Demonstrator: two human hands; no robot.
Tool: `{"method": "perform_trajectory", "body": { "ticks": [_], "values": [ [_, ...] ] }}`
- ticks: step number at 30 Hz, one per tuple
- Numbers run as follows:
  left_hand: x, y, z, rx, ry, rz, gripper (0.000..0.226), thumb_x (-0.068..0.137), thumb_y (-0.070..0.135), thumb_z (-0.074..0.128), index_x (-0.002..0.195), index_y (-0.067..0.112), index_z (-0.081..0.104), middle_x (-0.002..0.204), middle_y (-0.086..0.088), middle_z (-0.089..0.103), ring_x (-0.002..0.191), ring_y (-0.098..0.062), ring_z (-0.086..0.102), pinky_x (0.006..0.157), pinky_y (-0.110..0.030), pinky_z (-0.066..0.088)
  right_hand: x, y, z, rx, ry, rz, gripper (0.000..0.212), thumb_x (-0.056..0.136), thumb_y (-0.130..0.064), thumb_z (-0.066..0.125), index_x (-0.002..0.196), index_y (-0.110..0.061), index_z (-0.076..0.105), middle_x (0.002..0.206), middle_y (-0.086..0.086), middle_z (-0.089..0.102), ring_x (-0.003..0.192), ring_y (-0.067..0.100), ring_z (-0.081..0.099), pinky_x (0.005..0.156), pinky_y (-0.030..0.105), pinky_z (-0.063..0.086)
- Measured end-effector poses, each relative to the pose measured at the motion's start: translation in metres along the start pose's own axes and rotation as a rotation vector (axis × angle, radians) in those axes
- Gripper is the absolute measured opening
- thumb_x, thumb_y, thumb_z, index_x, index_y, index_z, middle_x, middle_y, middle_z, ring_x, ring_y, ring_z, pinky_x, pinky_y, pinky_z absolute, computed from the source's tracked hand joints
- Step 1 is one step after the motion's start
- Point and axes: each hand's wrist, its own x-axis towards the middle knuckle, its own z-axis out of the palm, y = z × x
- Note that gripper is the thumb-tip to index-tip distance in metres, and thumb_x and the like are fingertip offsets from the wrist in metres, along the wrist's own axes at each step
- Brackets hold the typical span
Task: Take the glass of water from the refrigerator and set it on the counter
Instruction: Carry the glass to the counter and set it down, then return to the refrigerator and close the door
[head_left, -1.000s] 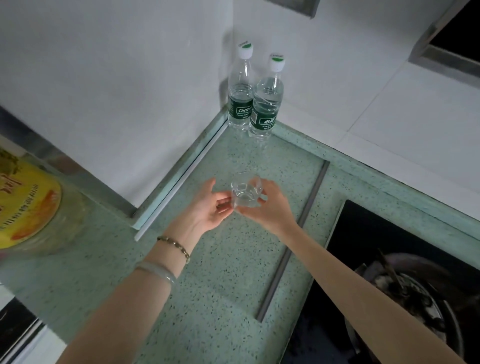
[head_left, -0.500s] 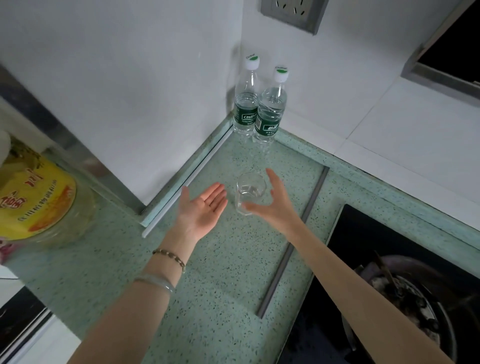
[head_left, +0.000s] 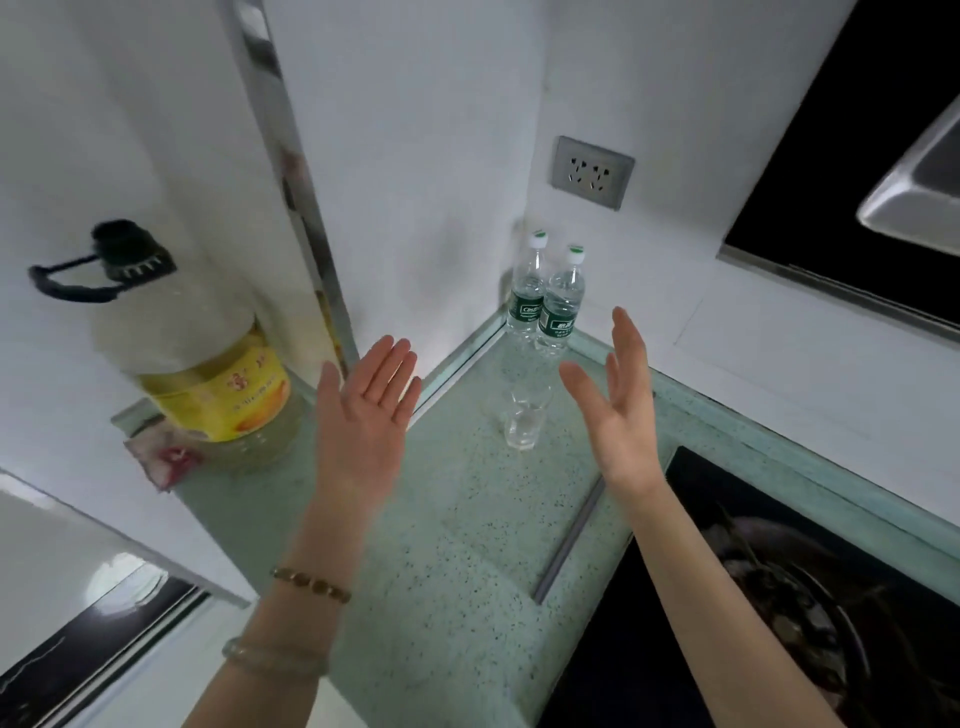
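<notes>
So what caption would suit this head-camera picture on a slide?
Small clear glass of water standing on the speckled green counter, left hand and right hand open, clear of it.

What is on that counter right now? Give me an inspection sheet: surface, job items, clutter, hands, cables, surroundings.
Surface: green speckled counter, with a grey strip set in it.
Job's things: glass of water upright on the counter, touched by neither hand.
Clutter: two water bottles in the corner; large oil jug at left; a small packet beside it.
Hands: left hand and right hand open and empty, either side of the glass.
Cables: nothing seen.
Surroundings: wall socket; stove burner at right; range hood above.
</notes>
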Motion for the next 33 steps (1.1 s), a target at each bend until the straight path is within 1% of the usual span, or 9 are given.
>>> {"method": "perform_trajectory", "body": {
  "ticks": [4,7,10,16,19,21,26,30,33],
  "values": [
    [-0.069,0.051,0.014,0.378,-0.068,0.364,0.041,0.1,0.045,0.028,0.134,0.026,0.042,0.141,0.007,0.048,0.139,-0.009,0.04,0.115,-0.026,0.03,-0.042,-0.042,-0.002,0.047,-0.041,-0.108,0.083,0.083,-0.038,0.069,0.149,-0.032,0.021,0.157,-0.017,0.021,0.142,0.002,0.021,0.109,0.019,0.022],
    [-0.132,0.072,0.019,0.597,-0.141,0.516,0.047,0.096,0.046,0.042,0.141,0.033,0.038,0.152,0.01,0.04,0.141,-0.001,0.036,0.116,-0.027,0.029,-0.085,-0.07,-0.006,0.067,-0.088,-0.167,0.084,0.082,-0.036,0.07,0.15,-0.031,0.02,0.158,-0.017,0.021,0.143,0.001,0.02,0.11,0.017,0.021],
    [-0.193,0.079,0.022,0.66,-0.127,0.568,0.053,0.098,0.038,0.04,0.149,0.026,0.031,0.154,0.014,0.036,0.139,0.005,0.034,0.116,-0.021,0.029,-0.131,-0.094,-0.018,0.077,-0.117,-0.217,0.082,0.084,-0.034,0.07,0.15,-0.03,0.021,0.157,-0.016,0.022,0.143,0.0,0.02,0.111,0.017,0.021],
    [-0.307,0.079,0.028,0.637,-0.091,0.614,0.058,0.096,0.04,0.045,0.149,0.023,0.029,0.156,0.006,0.036,0.136,0.01,0.036,0.107,-0.007,0.031,-0.228,-0.131,-0.059,0.071,-0.149,-0.268,0.084,0.079,-0.041,0.07,0.149,-0.031,0.023,0.157,-0.015,0.023,0.143,-0.001,0.02,0.117,0.026,0.02],
    [-0.35,0.079,0.031,0.64,-0.092,0.625,0.062,0.093,0.044,0.046,0.149,0.024,0.029,0.156,0.007,0.036,0.141,0.003,0.033,0.113,-0.015,0.029,-0.267,-0.146,-0.082,0.077,-0.149,-0.284,0.082,0.081,-0.039,0.071,0.148,-0.032,0.024,0.156,-0.017,0.025,0.142,0.0,0.022,0.113,0.022,0.022],
    [-0.377,0.079,0.034,0.649,-0.085,0.63,0.068,0.088,0.051,0.046,0.149,0.026,0.029,0.154,0.013,0.035,0.14,0.005,0.032,0.111,-0.011,0.029,-0.289,-0.155,-0.095,0.086,-0.148,-0.292,0.081,0.083,-0.034,0.071,0.148,-0.032,0.024,0.155,-0.017,0.026,0.142,0.0,0.023,0.111,0.018,0.023],
    [-0.438,0.076,0.043,0.674,-0.053,0.66,0.061,0.093,0.044,0.041,0.15,0.028,0.027,0.152,0.018,0.034,0.139,0.01,0.031,0.108,-0.007,0.028,-0.331,-0.17,-0.119,0.108,-0.17,-0.321,0.078,0.084,-0.029,0.071,0.148,-0.03,0.026,0.154,-0.016,0.028,0.141,0.002,0.025,0.108,0.013,0.024],
    [-0.483,0.068,0.048,0.682,-0.034,0.67,0.057,0.094,0.047,0.041,0.148,0.035,0.028,0.154,0.018,0.033,0.14,0.008,0.03,0.114,-0.019,0.026,-0.361,-0.176,-0.142,0.14,-0.188,-0.338,0.075,0.084,-0.026,0.07,0.147,-0.03,0.028,0.154,-0.015,0.029,0.141,0.003,0.026,0.098,-0.001,0.027],
    [-0.52,0.054,0.053,0.676,0.004,0.679,0.058,0.093,0.051,0.044,0.147,0.036,0.029,0.154,0.018,0.033,0.141,0.005,0.03,0.119,-0.033,0.026,-0.387,-0.178,-0.164,0.166,-0.221,-0.355,0.073,0.085,-0.024,0.07,0.146,-0.026,0.03,0.153,-0.013,0.031,0.141,0.003,0.026,0.107,0.006,0.026]
  ]
}}
